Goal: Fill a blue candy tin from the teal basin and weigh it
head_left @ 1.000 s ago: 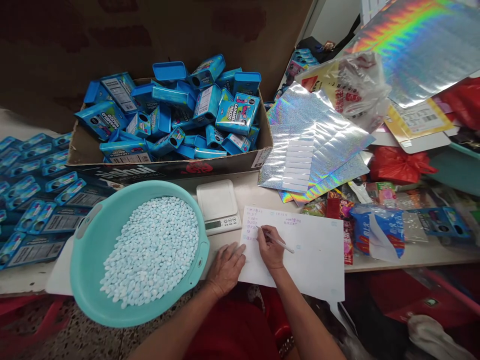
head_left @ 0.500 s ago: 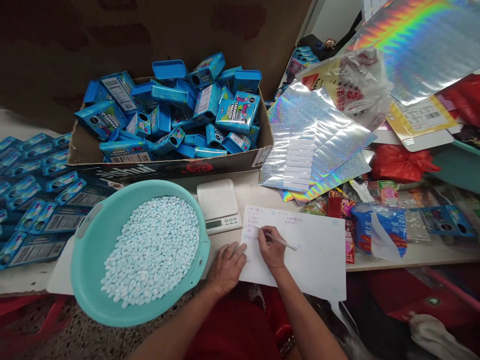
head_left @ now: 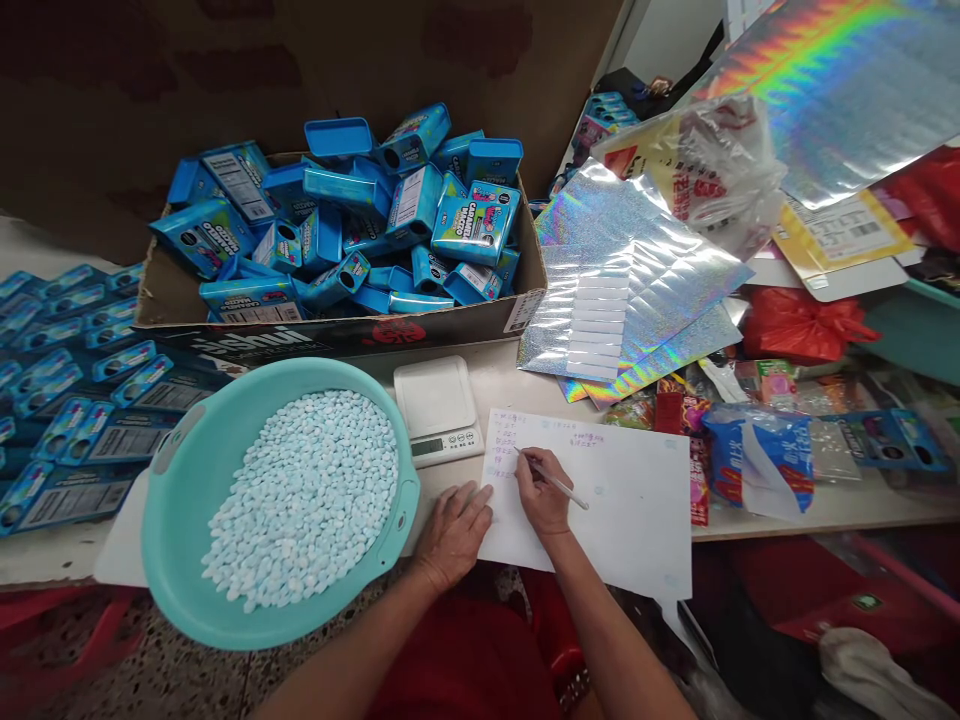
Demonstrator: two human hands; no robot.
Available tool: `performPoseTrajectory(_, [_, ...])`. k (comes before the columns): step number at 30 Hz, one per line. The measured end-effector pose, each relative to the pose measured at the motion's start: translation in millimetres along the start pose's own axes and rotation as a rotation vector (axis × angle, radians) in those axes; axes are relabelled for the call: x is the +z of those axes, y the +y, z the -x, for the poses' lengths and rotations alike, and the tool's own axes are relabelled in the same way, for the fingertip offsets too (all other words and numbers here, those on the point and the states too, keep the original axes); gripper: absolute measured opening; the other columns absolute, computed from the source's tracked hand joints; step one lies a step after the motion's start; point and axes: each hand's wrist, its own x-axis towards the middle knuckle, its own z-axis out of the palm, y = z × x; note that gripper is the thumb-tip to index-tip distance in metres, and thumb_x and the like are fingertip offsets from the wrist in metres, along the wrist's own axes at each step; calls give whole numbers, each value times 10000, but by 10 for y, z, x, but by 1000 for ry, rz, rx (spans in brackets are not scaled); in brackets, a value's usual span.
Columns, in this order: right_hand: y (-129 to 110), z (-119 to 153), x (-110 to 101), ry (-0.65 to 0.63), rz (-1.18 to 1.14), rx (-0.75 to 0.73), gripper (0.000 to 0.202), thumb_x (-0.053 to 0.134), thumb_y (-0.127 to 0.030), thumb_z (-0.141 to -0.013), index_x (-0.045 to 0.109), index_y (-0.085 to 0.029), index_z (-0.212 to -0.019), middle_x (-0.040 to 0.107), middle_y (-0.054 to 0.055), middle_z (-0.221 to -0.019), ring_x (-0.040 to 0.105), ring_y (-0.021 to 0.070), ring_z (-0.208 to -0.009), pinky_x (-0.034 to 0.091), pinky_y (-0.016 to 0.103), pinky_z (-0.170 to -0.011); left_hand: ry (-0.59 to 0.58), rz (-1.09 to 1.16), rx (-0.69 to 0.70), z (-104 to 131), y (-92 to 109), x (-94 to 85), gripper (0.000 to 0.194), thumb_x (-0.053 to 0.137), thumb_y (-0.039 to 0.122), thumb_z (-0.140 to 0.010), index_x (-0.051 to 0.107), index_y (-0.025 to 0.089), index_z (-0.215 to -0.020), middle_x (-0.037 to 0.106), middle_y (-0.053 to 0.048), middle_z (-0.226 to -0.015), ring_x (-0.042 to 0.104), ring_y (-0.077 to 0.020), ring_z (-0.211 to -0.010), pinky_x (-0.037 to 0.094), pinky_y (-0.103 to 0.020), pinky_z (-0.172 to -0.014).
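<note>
My right hand (head_left: pixel 544 492) is closed around a slim white pen (head_left: pixel 567 491), its tip at the handwritten lines on the left of a white sheet of paper (head_left: pixel 637 530). Purple handwriting fills the sheet's upper left part. My left hand (head_left: pixel 454 530) lies flat with fingers stretched out, the fingertips on the paper's left edge. Just beyond it sits a white kitchen scale (head_left: pixel 436 405) with nothing on its plate. To the left, a turquoise basin (head_left: pixel 176 560) holds a heap of small pale blue candies (head_left: pixel 315 500).
An open cardboard box (head_left: pixel 337 335) full of blue candy packs (head_left: pixel 476 225) stands behind the basin. More blue packs (head_left: pixel 97 440) stand in rows at left. Shiny holographic sheets (head_left: pixel 637 260), a red plastic bag (head_left: pixel 802 325) and blue-and-white packaging (head_left: pixel 761 460) crowd the right side.
The pen has shifted slightly up and its tail has swung a little down and left. My left hand stays in place.
</note>
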Motion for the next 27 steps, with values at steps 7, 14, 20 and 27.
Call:
performPoseTrajectory(7, [-35,-16,-3,11,4,-1,113,520,-282,-823,570,-188,-786,626,7,-648,571,116,-484,483,237,-486,-4,-8,5,19,-5,21,151,535,184,-847,624,224,-963,596,-8,-1265,476,-223,-1177,327,-399,-997])
performPoseTrajectory(14, [-22,-12,13,11,-16,21,117,529,-288,-823,562,-185,-780,618,-3,-619,569,112,-475,473,228,-483,41,-16,11,-9,-2,-5,140,532,164,-835,620,210,-933,619,-2,-1228,487,-220,-1152,325,-394,-988])
performPoseTrajectory(20, [-5,1,19,-18,-49,44,132,520,-297,-841,552,-189,-772,617,-3,-612,584,117,-485,479,229,-486,53,-1,9,-15,-2,-5,134,521,161,-841,618,204,-921,622,-3,-1224,494,-224,-1140,332,-394,-975])
performPoseTrajectory(27, [-15,-4,12,-29,-70,53,139,507,-302,-843,545,-190,-770,614,-3,-608,581,116,-479,482,229,-480,50,-8,14,-14,-6,-7,137,515,170,-845,619,209,-925,621,-3,-1223,486,-222,-1148,326,-393,-981])
